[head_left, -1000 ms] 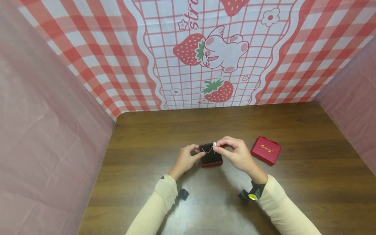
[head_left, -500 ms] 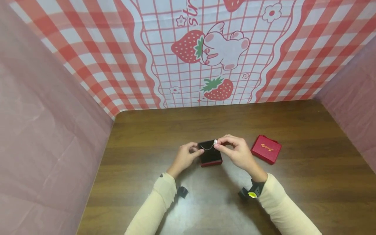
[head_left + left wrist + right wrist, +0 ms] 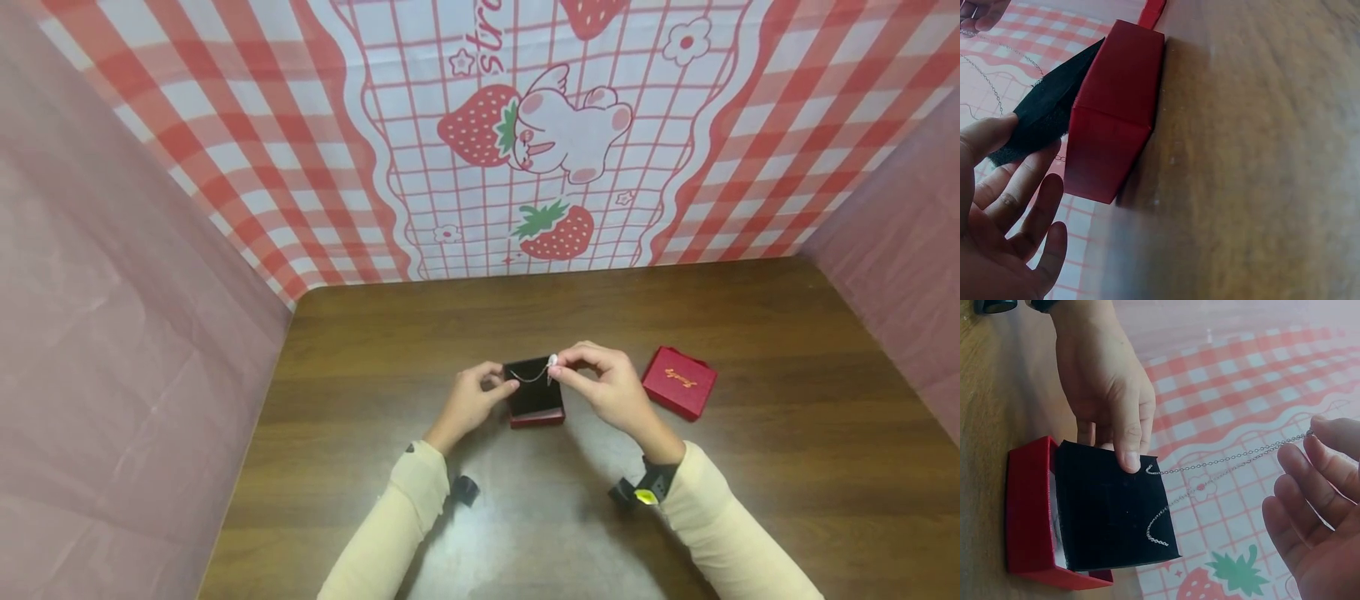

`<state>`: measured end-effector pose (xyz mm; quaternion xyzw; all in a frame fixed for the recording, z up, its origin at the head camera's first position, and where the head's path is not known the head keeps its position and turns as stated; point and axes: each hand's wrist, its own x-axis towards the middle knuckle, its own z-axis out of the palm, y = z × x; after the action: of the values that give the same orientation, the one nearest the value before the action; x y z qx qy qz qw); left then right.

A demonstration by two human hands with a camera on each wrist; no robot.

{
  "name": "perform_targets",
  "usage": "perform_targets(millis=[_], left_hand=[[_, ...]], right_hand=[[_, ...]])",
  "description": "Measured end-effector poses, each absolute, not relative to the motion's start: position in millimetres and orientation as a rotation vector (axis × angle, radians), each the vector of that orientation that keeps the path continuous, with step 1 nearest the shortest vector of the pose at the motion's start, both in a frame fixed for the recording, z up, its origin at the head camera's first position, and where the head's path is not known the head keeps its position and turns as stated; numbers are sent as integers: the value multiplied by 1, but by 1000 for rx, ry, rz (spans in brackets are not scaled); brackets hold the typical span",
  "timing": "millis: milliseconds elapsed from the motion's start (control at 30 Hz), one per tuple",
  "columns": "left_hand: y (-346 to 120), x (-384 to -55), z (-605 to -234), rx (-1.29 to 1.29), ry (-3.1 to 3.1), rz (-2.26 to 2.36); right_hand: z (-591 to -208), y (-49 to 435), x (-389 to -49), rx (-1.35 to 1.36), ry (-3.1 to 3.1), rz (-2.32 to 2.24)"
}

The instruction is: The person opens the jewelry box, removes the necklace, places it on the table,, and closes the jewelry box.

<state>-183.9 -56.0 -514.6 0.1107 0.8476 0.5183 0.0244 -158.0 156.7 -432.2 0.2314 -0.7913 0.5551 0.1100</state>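
My left hand (image 3: 467,402) pinches a black foam insert (image 3: 1116,506) between thumb and fingers at its edge. The insert tilts up out of a small red box base (image 3: 1113,103) that sits on the table. A thin silver necklace chain (image 3: 1229,464) passes through two spots in the insert's face and stretches away from it. My right hand (image 3: 609,390) pinches the chain between thumb and index finger, its other fingers loosely bent. A small white piece (image 3: 553,360) shows at those fingertips in the head view.
A red box lid (image 3: 679,382) with gold lettering lies on the wooden table (image 3: 735,500), right of my right hand. Behind the table hangs a checked strawberry-print cloth (image 3: 555,183). Pink cloth (image 3: 127,333) hangs at the sides.
The insert has tipped further up, so a pale gap now shows along the box's near edge. Both hands keep their grips and have shifted only slightly.
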Motion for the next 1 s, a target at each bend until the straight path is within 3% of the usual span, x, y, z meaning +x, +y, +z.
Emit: perform_targets(millis=[1000], left_hand=[[-60,-170,-506,352,2585,1658]], right_hand=[[-408,156,-147,780,-2221,1685]])
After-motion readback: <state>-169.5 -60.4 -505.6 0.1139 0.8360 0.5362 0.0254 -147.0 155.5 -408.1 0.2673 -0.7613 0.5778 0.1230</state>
